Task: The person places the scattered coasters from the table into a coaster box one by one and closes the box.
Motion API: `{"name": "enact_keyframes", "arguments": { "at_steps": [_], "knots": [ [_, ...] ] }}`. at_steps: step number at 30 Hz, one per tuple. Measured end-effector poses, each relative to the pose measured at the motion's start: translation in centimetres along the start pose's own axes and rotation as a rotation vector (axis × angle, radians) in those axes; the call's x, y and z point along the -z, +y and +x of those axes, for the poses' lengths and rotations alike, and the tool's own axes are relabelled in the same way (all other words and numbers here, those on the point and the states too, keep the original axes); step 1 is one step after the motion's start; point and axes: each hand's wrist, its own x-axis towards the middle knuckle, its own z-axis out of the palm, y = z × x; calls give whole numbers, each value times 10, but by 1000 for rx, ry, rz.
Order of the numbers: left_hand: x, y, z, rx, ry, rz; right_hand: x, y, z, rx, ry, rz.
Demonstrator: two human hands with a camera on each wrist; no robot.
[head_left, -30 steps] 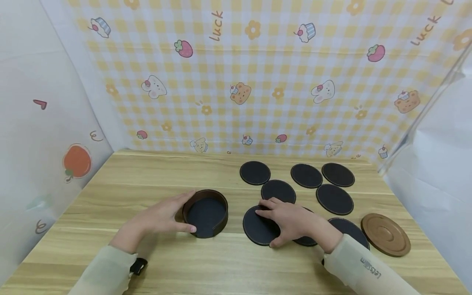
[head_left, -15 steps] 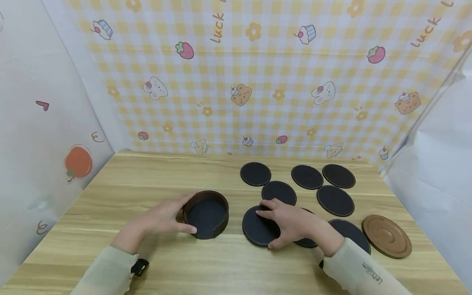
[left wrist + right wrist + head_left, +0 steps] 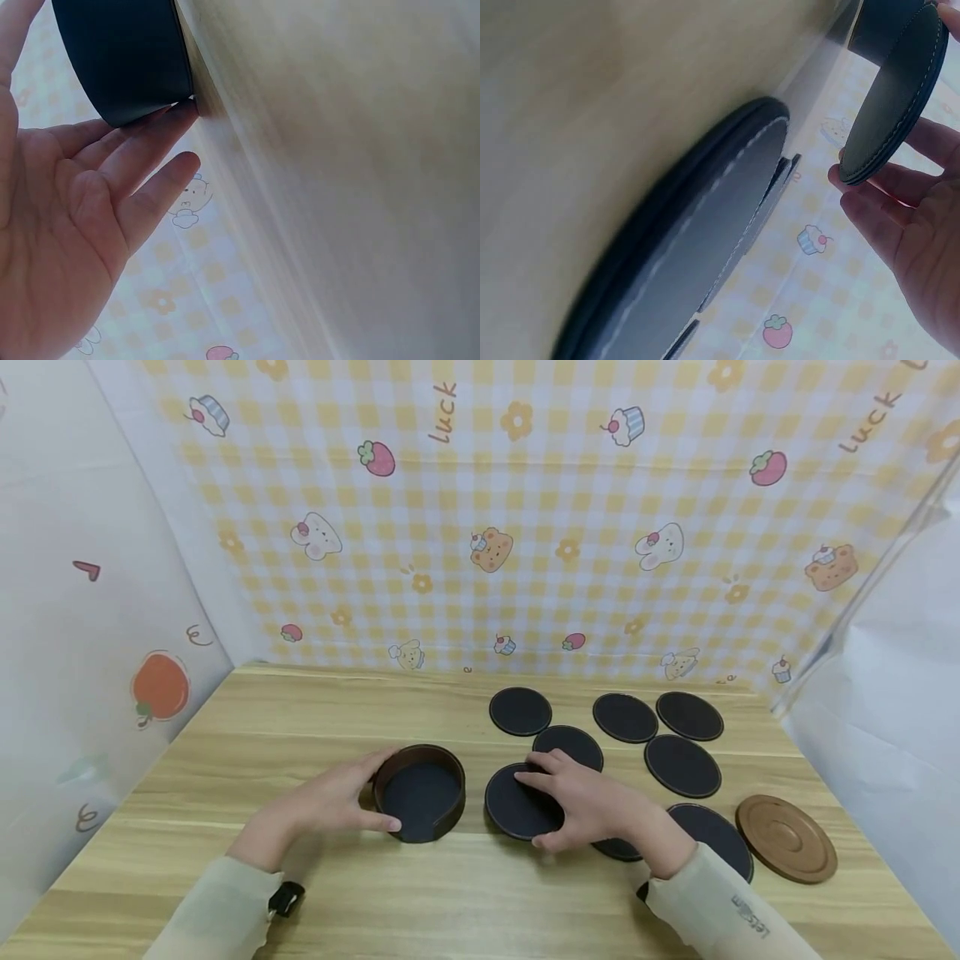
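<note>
My right hand [image 3: 588, 802] grips a round black coaster [image 3: 517, 806] by its edge, thumb at the near side and fingers at the far side. In the right wrist view the stitched coaster [image 3: 896, 97] is raised off the table. To its left stands a round dark coaster holder [image 3: 420, 797] with brown inner walls, a black bottom and a notch at the front. My left hand [image 3: 330, 806] holds this coaster holder from its left side. In the left wrist view, fingers [image 3: 142, 150] lie along the holder's wall [image 3: 127, 60].
Several more black coasters lie flat at the right, such as a back one [image 3: 520, 711] and a right one [image 3: 682, 766]. One coaster [image 3: 618, 850] is partly under my right hand. A brown grooved wooden disc [image 3: 785, 838] lies at the far right of the wooden table [image 3: 300, 710].
My right hand has lifted the coaster off the table and shifted it slightly left and away from me. The left hand and the holder have stayed in place.
</note>
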Motion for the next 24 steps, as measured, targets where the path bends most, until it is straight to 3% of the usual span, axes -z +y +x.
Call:
{"name": "enact_keyframes", "arguments": {
  "at_steps": [10, 24],
  "knots": [
    [2, -1, 1, -11, 0, 11, 6, -13, 18, 28, 70, -6],
    [2, 1, 2, -11, -8, 28, 10, -36, 52, 89, 71, 24]
  ]
}}
